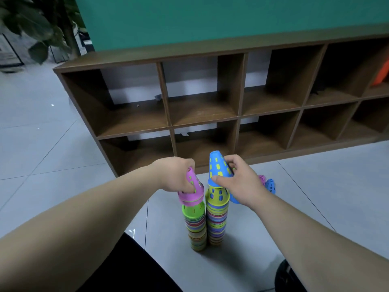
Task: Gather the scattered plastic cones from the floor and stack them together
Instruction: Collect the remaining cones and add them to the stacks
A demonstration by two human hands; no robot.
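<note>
Left hand [179, 175] fingers curled round pink cone [192, 187], right hand [237, 184] pinching blue cone [219, 168]

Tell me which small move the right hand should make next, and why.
Probably press the blue cone down: the right hand grips it over the right stack, yet it sits high on the yellow-green cone, not fully nested. The left hand holds a pink cone on the left stack. Loose cones wait on the floor beyond.

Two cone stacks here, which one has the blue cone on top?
The right stack: the right hand grips the blue cone on its top. The left stack is topped by a pink cone, gripped by the left hand.
</note>
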